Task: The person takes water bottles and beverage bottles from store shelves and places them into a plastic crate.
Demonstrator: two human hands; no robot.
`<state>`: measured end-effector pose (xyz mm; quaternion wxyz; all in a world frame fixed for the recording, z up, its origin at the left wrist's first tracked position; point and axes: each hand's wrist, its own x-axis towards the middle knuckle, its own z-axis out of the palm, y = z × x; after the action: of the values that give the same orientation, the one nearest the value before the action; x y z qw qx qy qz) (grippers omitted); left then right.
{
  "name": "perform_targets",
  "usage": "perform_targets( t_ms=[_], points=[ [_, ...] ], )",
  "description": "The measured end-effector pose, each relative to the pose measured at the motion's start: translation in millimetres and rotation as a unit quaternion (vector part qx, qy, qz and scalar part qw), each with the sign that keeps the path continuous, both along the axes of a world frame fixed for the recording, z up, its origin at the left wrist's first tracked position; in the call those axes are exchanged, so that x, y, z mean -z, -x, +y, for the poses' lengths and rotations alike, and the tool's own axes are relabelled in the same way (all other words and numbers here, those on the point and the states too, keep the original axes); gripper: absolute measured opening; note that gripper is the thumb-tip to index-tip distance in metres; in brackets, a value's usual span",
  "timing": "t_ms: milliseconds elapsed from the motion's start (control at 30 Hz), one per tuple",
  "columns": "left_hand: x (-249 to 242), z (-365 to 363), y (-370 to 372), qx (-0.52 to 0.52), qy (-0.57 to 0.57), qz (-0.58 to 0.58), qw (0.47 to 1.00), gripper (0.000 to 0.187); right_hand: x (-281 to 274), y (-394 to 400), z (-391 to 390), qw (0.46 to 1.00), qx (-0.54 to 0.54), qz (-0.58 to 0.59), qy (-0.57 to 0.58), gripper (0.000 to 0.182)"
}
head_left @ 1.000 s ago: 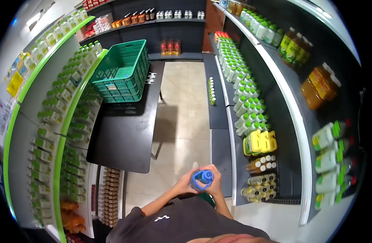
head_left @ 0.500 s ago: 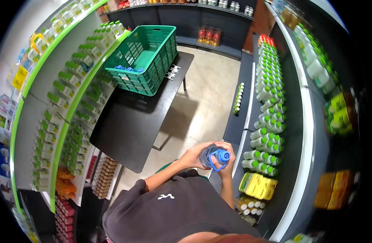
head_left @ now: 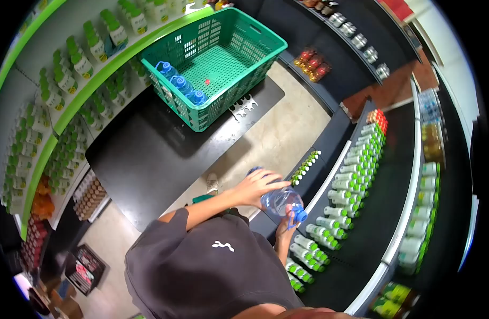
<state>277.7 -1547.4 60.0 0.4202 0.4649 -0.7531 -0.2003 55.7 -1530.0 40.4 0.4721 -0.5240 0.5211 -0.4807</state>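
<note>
A clear plastic water bottle [head_left: 279, 200] with a blue cap and blue carry loop is between my hands, in front of my chest. It lies tilted, its cap toward the lower right. My left hand [head_left: 257, 187] is wrapped over the body of the bottle from above. Around the neck, by the cap, my right hand [head_left: 288, 226] is closed, its fingers partly hidden. A bit of blue shows just past my left knuckles; I cannot make out what it is. Ahead on the left, a green plastic crate [head_left: 231, 109] holds several blue-capped bottles [head_left: 181, 84] along its near left side.
The crate stands on a dark table [head_left: 143, 159], beside a white cut-out piece [head_left: 243, 106]. Curved shelves [head_left: 69, 114] of green-capped bottles line the left. On the right, another shelf [head_left: 382, 212] carries rows of white, green-capped bottles [head_left: 348, 183]. My shoe [head_left: 212, 183] shows on the floor.
My view has turned and moved closer to the crate and table. The bottle has tipped further, and my left hand has shifted over its body while my right stays by the neck.
</note>
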Motion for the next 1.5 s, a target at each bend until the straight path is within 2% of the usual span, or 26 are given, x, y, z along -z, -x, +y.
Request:
perform_targets(
  t_ms=[33,67,100,167,233,300,333,400,467,567,633,667,700,767,800,833,900,933,1000,1067,1200,1267,1367,1400,1500],
  points=[
    [-7,-21,-10,-0.01,-0.004,0.008,1.0,0.104,-11,-15,-23,1.0,-0.002,-0.003,0.029,0.063],
    [-12,-42,-20,-0.035,0.049,0.001,0.998,0.106,-47,-42,-43,0.998,-0.036,-0.015,0.054,0.064],
    [-19,-57,-32,-0.061,0.101,-0.007,0.993,0.107,-47,-48,-65,0.996,-0.042,0.009,0.08,0.067],
    [-57,-80,-67,-0.092,0.13,-0.029,0.987,0.093,-72,-80,-105,0.988,-0.072,0.029,0.134,0.069],
    [-75,-97,-95,-0.142,0.164,-0.022,0.976,0.093,-77,-111,-146,0.982,-0.108,-0.066,0.137,0.068],
    [-80,-107,-125,-0.264,0.236,-0.035,0.935,0.086,-92,-151,-180,0.975,-0.141,-0.151,0.084,0.067],
    [-87,-110,-138,-0.301,0.215,-0.035,0.928,0.084,-101,-172,-196,0.969,-0.158,-0.182,0.049,0.066],
    [-92,-116,-164,-0.361,0.188,-0.003,0.913,0.08,-101,-207,-236,0.961,-0.218,-0.165,0.051,0.064],
    [-90,-118,-185,-0.421,0.141,0.036,0.895,0.081,-119,-259,-263,0.949,-0.282,-0.087,0.109,0.075],
    [-75,-126,-213,-0.499,0.119,0.048,0.857,0.085,-140,-330,-293,0.89,-0.437,-0.032,0.126,0.072],
    [-62,-125,-225,-0.533,0.033,0.09,0.841,0.082,-126,-366,-323,0.839,-0.53,0.04,0.117,0.071],
    [-59,-125,-230,-0.548,0.021,0.099,0.83,0.073,-117,-385,-336,0.807,-0.562,0.075,0.165,0.069],
    [-49,-125,-233,-0.568,0.007,0.104,0.816,0.073,-110,-401,-344,0.788,-0.589,0.121,0.132,0.069],
    [-27,-129,-240,-0.587,-0.023,0.088,0.805,0.061,-93,-432,-356,0.732,-0.638,0.187,0.15,0.07],
    [-21,-132,-240,-0.615,-0.05,0.059,0.785,0.048,-70,-446,-370,0.697,-0.665,0.207,0.173,0.075],
    [-9,-136,-241,-0.634,-0.029,0.064,0.771,0.038,-60,-458,-373,0.662,-0.689,0.25,0.158,0.079],
    [7,-144,-234,-0.67,-0.019,0.058,0.74,0.032,-44,-474,-370,0.593,-0.725,0.307,0.167,0.082],
    [11,-146,-229,-0.679,-0.056,0.059,0.73,0.03,-32,-478,-372,0.588,-0.735,0.304,0.15,0.082],
    [14,-144,-222,-0.675,-0.122,0.035,0.727,0.03,-8,-487,-375,0.509,-0.772,0.347,0.156,0.084],
    [13,-148,-225,-0.669,-0.185,-0.015,0.719,0.031,22,-490,-381,0.491,-0.792,0.333,0.144,0.084],
    [14,-153,-226,-0.661,-0.231,-0.025,0.713,0.028,46,-499,-388,0.454,-0.819,0.333,0.113,0.088],
    [9,-156,-231,-0.677,-0.194,-0.04,0.709,0.025,56,-503,-388,0.444,-0.82,0.348,0.093,0.09],
    [12,-156,-231,-0.656,-0.228,-0.044,0.718,0.022,71,-502,-391,0.434,-0.831,0.331,0.107,0.091],
    [12,-155,-233,-0.652,-0.23,-0.052,0.72,0.022,71,-502,-392,0.414,-0.837,0.339,0.111,0.092],
    [12,-157,-233,-0.638,-0.234,-0.032,0.733,0.021,72,-500,-392,0.425,-0.841,0.318,0.104,0.093]
  ],
)
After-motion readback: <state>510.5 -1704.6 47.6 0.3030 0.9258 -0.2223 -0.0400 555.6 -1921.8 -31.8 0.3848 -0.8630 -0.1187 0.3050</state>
